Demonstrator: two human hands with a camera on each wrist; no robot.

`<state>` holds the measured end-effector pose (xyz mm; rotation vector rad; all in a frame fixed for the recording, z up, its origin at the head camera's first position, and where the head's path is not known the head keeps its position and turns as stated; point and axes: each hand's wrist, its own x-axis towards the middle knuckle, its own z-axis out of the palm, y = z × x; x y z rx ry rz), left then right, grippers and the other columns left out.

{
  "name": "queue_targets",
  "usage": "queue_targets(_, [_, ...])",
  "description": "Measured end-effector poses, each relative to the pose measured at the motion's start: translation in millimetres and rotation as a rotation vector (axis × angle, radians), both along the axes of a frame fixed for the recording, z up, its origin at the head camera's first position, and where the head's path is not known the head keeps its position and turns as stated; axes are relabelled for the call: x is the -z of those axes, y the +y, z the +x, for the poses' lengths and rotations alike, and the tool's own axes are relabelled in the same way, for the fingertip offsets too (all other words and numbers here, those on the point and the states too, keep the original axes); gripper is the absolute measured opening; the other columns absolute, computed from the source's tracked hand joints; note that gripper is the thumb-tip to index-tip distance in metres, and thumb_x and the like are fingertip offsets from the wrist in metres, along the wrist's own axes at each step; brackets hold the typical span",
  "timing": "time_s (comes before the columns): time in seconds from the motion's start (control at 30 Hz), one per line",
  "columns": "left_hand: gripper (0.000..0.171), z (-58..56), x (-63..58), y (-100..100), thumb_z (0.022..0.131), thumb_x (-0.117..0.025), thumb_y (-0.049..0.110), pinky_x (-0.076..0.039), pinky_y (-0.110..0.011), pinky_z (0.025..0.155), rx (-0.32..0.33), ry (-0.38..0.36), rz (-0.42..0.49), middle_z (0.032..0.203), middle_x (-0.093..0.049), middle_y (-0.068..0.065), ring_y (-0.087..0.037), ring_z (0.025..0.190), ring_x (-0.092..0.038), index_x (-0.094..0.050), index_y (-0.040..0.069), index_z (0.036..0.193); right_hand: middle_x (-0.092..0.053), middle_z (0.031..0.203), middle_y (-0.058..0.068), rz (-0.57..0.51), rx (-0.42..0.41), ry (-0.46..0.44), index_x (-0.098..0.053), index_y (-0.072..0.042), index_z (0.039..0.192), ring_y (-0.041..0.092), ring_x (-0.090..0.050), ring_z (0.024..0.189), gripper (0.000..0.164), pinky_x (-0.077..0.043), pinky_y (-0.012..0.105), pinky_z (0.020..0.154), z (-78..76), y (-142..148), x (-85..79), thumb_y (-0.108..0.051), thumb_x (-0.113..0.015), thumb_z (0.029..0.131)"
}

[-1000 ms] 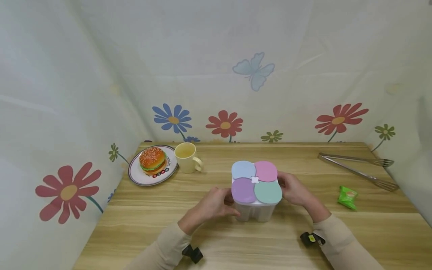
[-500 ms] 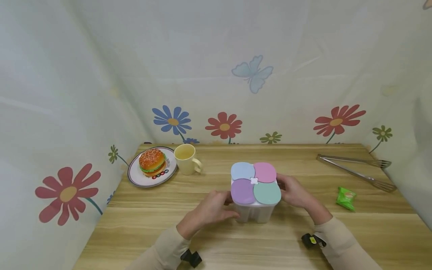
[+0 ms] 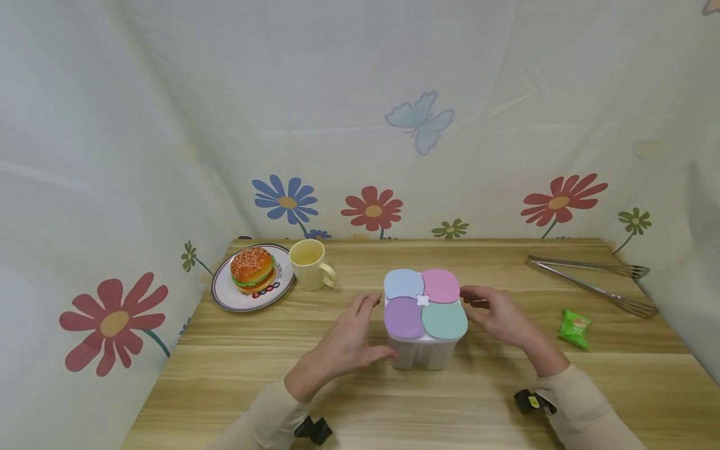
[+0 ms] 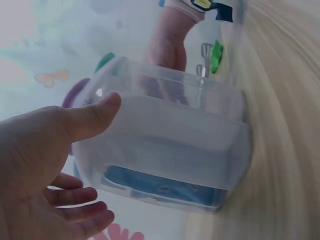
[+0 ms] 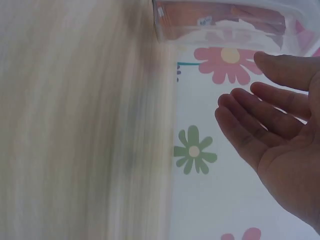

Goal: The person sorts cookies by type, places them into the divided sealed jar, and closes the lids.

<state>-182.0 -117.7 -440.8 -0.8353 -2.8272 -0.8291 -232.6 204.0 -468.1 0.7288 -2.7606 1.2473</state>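
Note:
A clear plastic storage box stands upright on the table, topped by blue, pink, purple and green petal-shaped lids. Beside its left wall is my left hand, fingers spread; the left wrist view shows the thumb close to the wall, contact unclear. To the box's right, my right hand has loosely bent fingers that hold nothing, apart from the box in the right wrist view. Through the walls I see something blue in one compartment and something orange-brown in another.
A plate bearing a sesame-bun burger is at the back left, beside a yellow mug. Metal tongs lie at the back right, with a small green packet nearer. A flowered cloth rises behind the table.
Both hands have come away from the box's sides, the left towards the left and the right towards the right, and the left fingers have straightened. The box stays in place.

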Motion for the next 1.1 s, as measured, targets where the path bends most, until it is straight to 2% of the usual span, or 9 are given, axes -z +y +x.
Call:
queue_targets(0.2, [0.086,2.6,-11.6,1.3,0.072,-0.083,0.045,-0.044,-0.035,0.106,0.045,0.223,0.051,0.135,-0.049,-0.007,-0.019,0.126,-0.045,-0.045,0.007,0.138,-0.066,0.112,0.028,0.04,0.109,0.043,-0.06,0.009,0.119,0.039,-0.067,0.097,0.035,-0.055,0.051,0.085,0.1,9.0,-4.0,0.0,-0.068,0.086])
queue_targets(0.37, [0.078,3.3,-20.4,6.7,0.074,-0.082,0.045,-0.046,-0.03,0.103,0.098,0.315,0.086,0.132,-0.05,-0.004,-0.016,0.123,-0.046,-0.051,0.006,0.134,-0.067,0.11,0.027,0.079,0.176,0.069,-0.062,0.007,0.117,0.038,-0.067,0.095,0.033,-0.055,0.051,0.084,1.1,18.0,-7.3,-0.002,-0.07,0.086])
queue_targets(0.6, [0.064,-0.5,-27.4,22.1,0.076,-0.082,0.038,-0.049,-0.025,0.098,0.241,0.463,0.132,0.125,-0.058,-0.005,-0.018,0.118,-0.054,-0.059,0.004,0.124,-0.067,0.109,0.028,0.084,0.238,0.07,-0.061,0.009,0.118,0.039,-0.067,0.095,0.034,-0.055,0.053,0.083,3.2,36.1,-10.2,-0.002,-0.068,0.087])
queue_targets(0.9, [0.053,-2.9,-29.1,39.9,0.078,-0.08,0.039,-0.046,-0.025,0.103,0.333,0.557,0.088,0.118,-0.064,-0.004,-0.016,0.115,-0.058,-0.066,0.006,0.117,-0.065,0.11,0.029,0.129,0.316,0.056,-0.059,0.009,0.12,0.043,-0.065,0.096,0.035,-0.054,0.056,0.082,6.5,60.1,-12.1,-0.007,-0.066,0.09])
queue_targets(1.1, [0.049,-2.4,-31.8,48.8,0.08,-0.078,0.04,-0.045,-0.022,0.102,0.36,0.592,0.047,0.116,-0.065,-0.002,-0.015,0.112,-0.059,-0.067,0.007,0.114,-0.065,0.108,0.031,0.132,0.368,0.067,-0.06,0.01,0.118,0.044,-0.065,0.093,0.034,-0.054,0.056,0.08,7.8,72.8,-9.9,-0.007,-0.066,0.089])
